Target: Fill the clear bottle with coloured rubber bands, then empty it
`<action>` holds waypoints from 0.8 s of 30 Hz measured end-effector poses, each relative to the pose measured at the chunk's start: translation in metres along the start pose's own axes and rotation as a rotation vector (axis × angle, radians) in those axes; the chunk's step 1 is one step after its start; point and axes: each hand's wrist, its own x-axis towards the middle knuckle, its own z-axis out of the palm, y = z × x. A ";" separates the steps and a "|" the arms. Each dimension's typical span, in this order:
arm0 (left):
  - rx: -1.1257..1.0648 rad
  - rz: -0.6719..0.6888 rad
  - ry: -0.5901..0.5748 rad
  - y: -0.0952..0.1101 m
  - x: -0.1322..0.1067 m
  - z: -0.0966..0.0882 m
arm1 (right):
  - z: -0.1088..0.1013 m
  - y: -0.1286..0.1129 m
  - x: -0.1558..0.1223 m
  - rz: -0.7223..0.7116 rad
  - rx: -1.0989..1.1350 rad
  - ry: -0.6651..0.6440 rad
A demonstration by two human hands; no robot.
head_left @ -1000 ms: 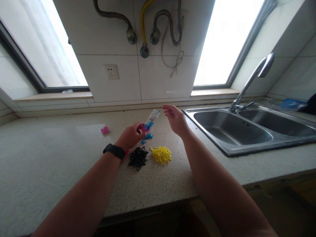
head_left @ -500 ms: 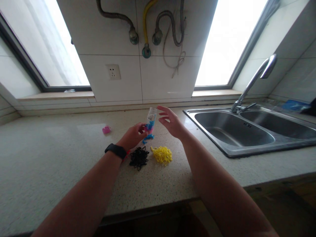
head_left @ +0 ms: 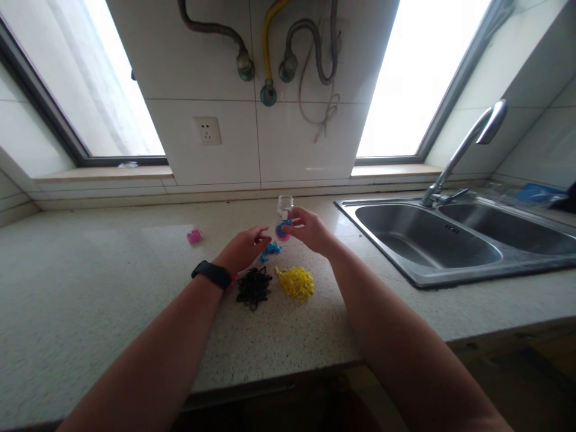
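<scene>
My right hand grips a small clear jar by its side, with pink and blue bits inside its lower part. To the left of the jar, my left hand has its fingers apart and holds nothing that I can see. A small heap of blue bands lies on the counter by its fingertips. Closer to me are a pile of black bands and a pile of yellow bands. Something red peeks out beside my left wrist, mostly hidden.
A pink object lies on the speckled counter, off to the left. On the right is a steel double sink with a tall faucet. Hoses and a socket are on the tiled wall behind.
The jar has passed from my left hand to my right and moved slightly right. My left fingers have let go of it and stay over the counter near the blue bands.
</scene>
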 end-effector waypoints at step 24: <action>0.149 0.119 -0.344 -0.004 -0.004 -0.027 | -0.017 0.001 -0.006 0.336 0.459 -0.146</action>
